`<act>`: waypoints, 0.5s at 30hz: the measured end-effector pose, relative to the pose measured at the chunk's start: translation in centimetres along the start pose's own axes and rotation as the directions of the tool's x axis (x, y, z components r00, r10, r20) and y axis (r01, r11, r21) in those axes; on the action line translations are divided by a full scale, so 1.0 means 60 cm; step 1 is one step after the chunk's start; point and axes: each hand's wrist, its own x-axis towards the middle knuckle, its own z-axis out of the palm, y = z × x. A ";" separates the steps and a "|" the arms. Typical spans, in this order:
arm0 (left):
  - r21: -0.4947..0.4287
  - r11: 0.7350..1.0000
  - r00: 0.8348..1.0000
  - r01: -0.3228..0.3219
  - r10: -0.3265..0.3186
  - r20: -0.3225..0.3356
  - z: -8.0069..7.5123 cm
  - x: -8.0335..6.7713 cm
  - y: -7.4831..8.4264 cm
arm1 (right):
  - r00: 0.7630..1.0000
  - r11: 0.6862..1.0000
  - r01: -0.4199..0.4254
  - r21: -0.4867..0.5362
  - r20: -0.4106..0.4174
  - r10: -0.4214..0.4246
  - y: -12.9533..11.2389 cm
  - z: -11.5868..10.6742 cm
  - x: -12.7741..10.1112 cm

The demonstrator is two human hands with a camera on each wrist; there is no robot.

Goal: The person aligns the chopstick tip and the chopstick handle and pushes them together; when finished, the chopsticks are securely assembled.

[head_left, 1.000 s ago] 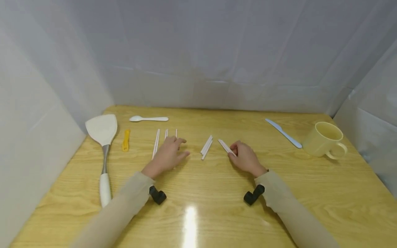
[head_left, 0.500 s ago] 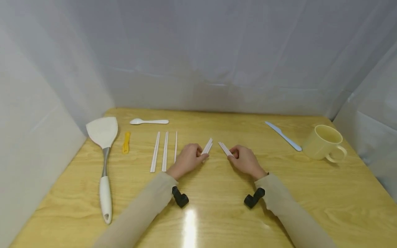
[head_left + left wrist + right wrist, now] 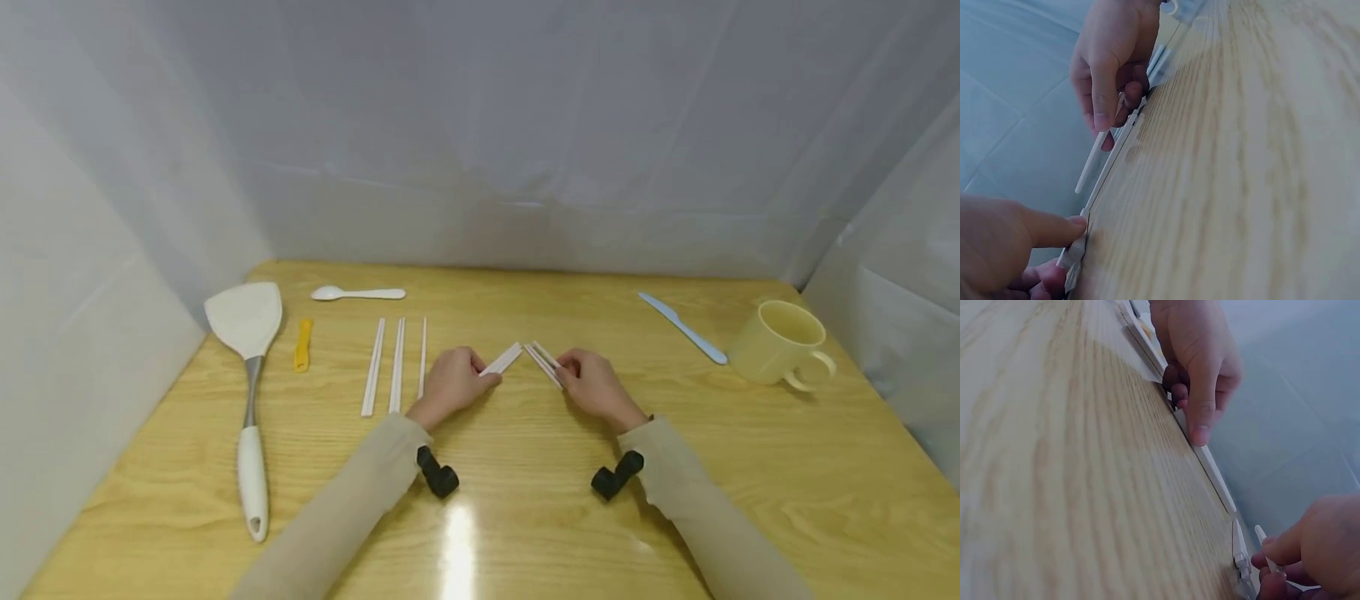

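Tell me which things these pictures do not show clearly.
- Near ends of the white sticks: head view, hidden under the left hand and right hand.
- Their exact number: too thin and overlapping.
- Inside of the yellow mug: hidden by its wall.
- Both wrist views: table blurred.

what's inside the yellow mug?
Only the top of the mug's pale yellow inner wall shows in the head view, with nothing sticking out above the rim. Its near wall hides the bottom, so I cannot tell whether anything lies there. Neither wrist view shows the mug.

Spoon (image 3: 358,293) behind chopsticks (image 3: 396,365) (spatula (image 3: 248,367) leftmost)
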 end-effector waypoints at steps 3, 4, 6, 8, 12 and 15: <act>-0.021 1.000 1.000 0.017 -0.017 -0.001 0.002 0.001 -0.002 | 1.000 1.000 -0.013 0.019 0.007 0.013 0.002 -0.001 0.001; -0.030 0.999 1.000 0.020 -0.020 0.000 0.003 0.001 -0.003 | 1.000 1.000 -0.016 0.027 0.009 0.015 0.003 -0.002 0.001; -0.051 0.998 1.000 0.023 -0.023 0.004 0.003 0.000 -0.002 | 1.000 0.999 -0.021 0.040 0.011 0.020 0.004 -0.003 0.000; -0.067 0.997 1.000 0.022 -0.021 0.011 0.002 0.000 -0.002 | 1.000 0.999 -0.020 0.038 0.011 0.020 0.006 -0.005 0.000; -0.096 0.995 0.999 0.030 -0.028 0.025 0.000 -0.002 -0.001 | 1.000 0.998 -0.026 0.050 0.019 0.025 0.008 -0.008 0.000; -0.103 0.994 0.999 0.026 -0.024 0.021 0.000 -0.002 -0.002 | 0.999 0.997 -0.034 0.071 0.020 0.032 0.007 -0.011 0.002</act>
